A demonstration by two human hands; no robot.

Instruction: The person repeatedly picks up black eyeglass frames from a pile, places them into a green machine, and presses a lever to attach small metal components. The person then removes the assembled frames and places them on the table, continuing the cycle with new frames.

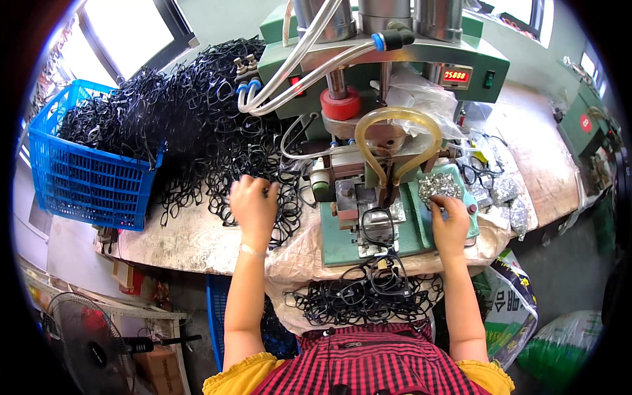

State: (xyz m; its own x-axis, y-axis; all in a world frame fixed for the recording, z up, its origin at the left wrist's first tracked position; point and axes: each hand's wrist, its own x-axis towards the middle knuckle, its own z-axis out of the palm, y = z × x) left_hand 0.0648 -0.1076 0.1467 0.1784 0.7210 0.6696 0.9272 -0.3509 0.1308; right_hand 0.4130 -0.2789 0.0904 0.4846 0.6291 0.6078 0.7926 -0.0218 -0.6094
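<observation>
My left hand (253, 205) is over the near edge of a large heap of black eyeglass frames (263, 145), its fingers closed on a black frame that mostly hides behind them. At the green tray (469, 191) my right hand (450, 224) pinches thumb and fingers together beside a pile of small silvery metal parts (437, 186); what is between the fingertips is too small to make out. Between the hands stands a green press machine (408, 240). One black eyeglass frame (376, 227) sits upright at its metal fixture, under a curved yellowish tube (398, 113).
A blue plastic crate (92, 178) full of frames stands at the left. More black frames (355, 296) lie on cloth over my lap. Bags of small parts (507, 189) rest right of the machine. A fan (89, 342) stands at lower left.
</observation>
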